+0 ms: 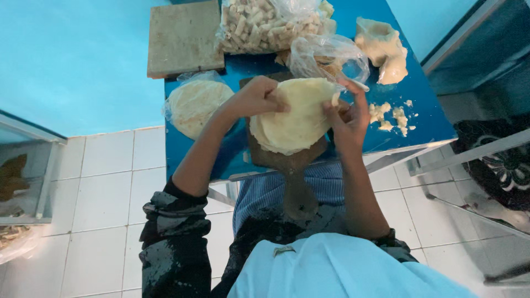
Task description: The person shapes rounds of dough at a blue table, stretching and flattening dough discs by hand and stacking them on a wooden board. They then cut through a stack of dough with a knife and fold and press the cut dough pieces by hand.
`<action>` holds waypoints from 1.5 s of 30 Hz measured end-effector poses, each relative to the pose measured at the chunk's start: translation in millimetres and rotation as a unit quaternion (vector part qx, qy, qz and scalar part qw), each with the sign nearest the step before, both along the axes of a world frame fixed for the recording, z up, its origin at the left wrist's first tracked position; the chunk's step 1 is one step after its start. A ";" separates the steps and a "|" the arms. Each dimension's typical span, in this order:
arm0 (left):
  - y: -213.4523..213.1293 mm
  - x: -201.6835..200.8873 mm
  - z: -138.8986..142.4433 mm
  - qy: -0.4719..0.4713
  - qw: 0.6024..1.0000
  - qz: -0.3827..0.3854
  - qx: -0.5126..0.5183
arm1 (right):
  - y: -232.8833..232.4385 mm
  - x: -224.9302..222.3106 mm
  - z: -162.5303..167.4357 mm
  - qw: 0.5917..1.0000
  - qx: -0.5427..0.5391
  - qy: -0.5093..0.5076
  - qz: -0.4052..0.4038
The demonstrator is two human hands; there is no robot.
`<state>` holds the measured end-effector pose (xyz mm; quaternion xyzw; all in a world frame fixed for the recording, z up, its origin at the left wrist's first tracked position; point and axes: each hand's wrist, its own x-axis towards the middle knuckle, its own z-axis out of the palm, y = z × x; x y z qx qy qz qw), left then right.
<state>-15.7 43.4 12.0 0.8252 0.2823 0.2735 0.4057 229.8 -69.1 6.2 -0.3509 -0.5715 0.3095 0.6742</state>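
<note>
White floor tiles and pale blue walls frame a small blue tabletop crowded with dough work. Both hands meet over a stack of thin round wrappers lying on a wooden paddle board whose handle juts toward the person. The left hand pinches the stack's upper left edge, fingers closed on it; the right hand grips the right edge, fingers curled shut on the rim. This looks like peeling one sheet free, which would call for a slow, even pull so the sheet does not tear. Whether one layer or several is lifted cannot be made out. Nearby sit a bagged wrapper stack, a bag of rolled pieces, a dough lump, crumbs and a second board, cut off at the top.
</note>
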 end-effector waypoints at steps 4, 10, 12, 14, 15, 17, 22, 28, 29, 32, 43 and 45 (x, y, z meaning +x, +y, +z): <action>7.8 -1.7 -8.6 -0.014 0.999 0.036 0.035 | 4.1 0.8 -2.9 0.994 -0.051 -0.041 -0.092; 11.0 1.4 -19.8 -0.084 0.995 0.027 0.034 | -9.9 -13.5 5.9 0.940 0.093 -0.270 -0.184; 11.4 3.6 -20.8 -0.051 0.993 0.059 0.088 | -21.0 -15.9 12.4 0.947 0.068 -0.296 -0.107; 9.7 3.8 -20.5 -0.008 0.982 0.099 0.159 | -27.7 -15.9 19.8 0.921 0.078 -0.379 -0.034; 7.4 2.3 -20.2 0.018 0.972 0.121 0.203 | -30.5 -15.7 22.9 0.904 0.083 -0.419 0.004; 1.6 -0.5 -19.7 0.032 0.957 0.152 0.246 | -34.9 -14.0 27.7 0.907 0.070 -0.414 0.029; -1.0 0.7 -24.1 0.053 0.952 0.177 0.244 | -40.8 -9.4 32.9 0.908 0.018 -0.417 0.040; 17.8 3.6 -52.2 0.155 0.954 0.191 0.169 | -45.5 -12.5 35.4 0.898 0.048 -0.434 0.057; 20.5 4.5 -57.2 0.134 0.952 0.186 0.202 | -45.6 -12.9 35.2 0.893 0.051 -0.445 0.050; 25.3 6.1 -63.2 0.077 0.954 0.181 0.227 | -44.5 -14.3 31.0 0.905 0.059 -0.420 0.038; -55.7 34.3 9.5 -0.187 0.962 0.021 -0.200 | -48.9 -10.7 9.4 0.996 -0.058 -0.048 0.054; -68.6 33.4 22.3 -0.215 0.962 -0.047 -0.163 | -55.5 -6.4 14.9 0.996 -0.067 -0.027 0.060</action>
